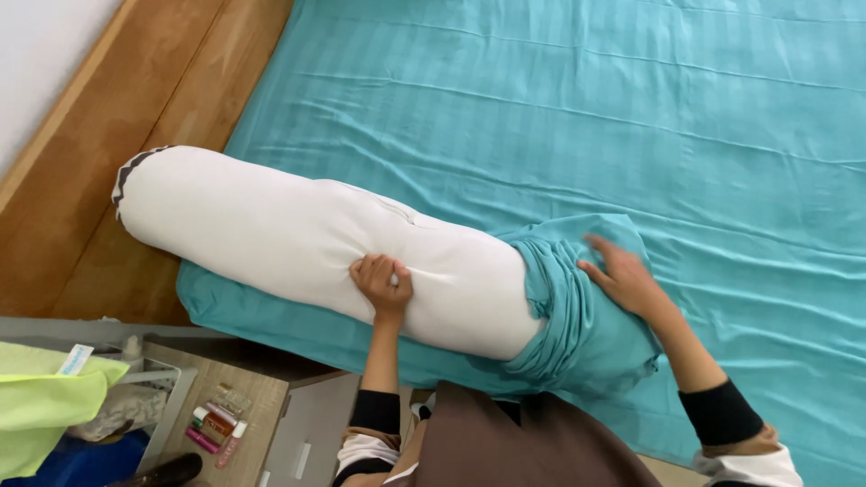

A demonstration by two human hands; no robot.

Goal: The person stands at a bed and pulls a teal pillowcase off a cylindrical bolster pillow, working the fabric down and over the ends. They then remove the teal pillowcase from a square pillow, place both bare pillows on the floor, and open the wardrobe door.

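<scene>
Long white bolster (298, 239) lying slantwise across the near edge of the bed (686, 117), one end poking out over the wooden headboard ledge (135, 99), the other end tucked into a bunched teal cover (586, 316). Left hand (382, 284) is down on the bolster's middle, fingers curled tight, grip pinching a fold of the white fabric; you can see the dent and creases running out from it. Right hand (622, 275) sits on top of the teal cover, fingers spread and pressing flat, grip open, closed around nothing. The cover is gathered in thick folds around roughly the last third of the bolster, its rim crumpled just beside the bare white part. Teal sheet underneath, wrinkled. Down at lower left, a small tabletop (262, 397) with a few little bottles (215, 424), and a lime-green cloth (50, 397) beside it.
</scene>
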